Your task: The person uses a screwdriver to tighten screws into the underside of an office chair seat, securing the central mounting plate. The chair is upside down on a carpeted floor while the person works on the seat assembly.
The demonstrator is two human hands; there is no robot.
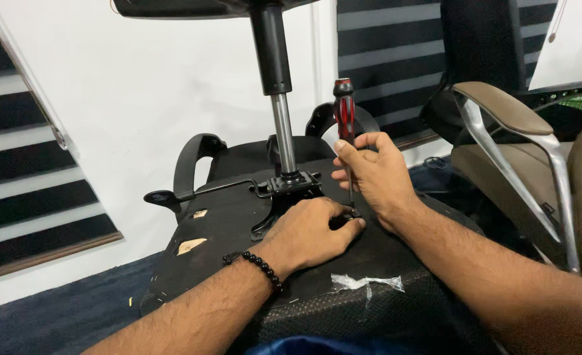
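Note:
An upturned black office chair seat (232, 217) lies in front of me, its metal mechanism plate (294, 186) and gas-lift column (282, 128) pointing up. My right hand (376, 174) grips a screwdriver with a red-and-black handle (344, 108), held upright with its tip down on the seat underside by the plate's right edge. My left hand (310, 230), with a black bead bracelet (259, 264) at the wrist, rests on the seat, its fingertips pinching something small at the screwdriver tip (352, 212). What they pinch is hidden.
A black lever (172, 196) sticks out left from the mechanism. Black armrests (195, 161) curve behind the seat. A beige chair with a chrome arm frame (534, 151) stands at right. White wall and striped blinds (21, 164) lie behind. Torn clear tape (363, 283) clings to the seat's near edge.

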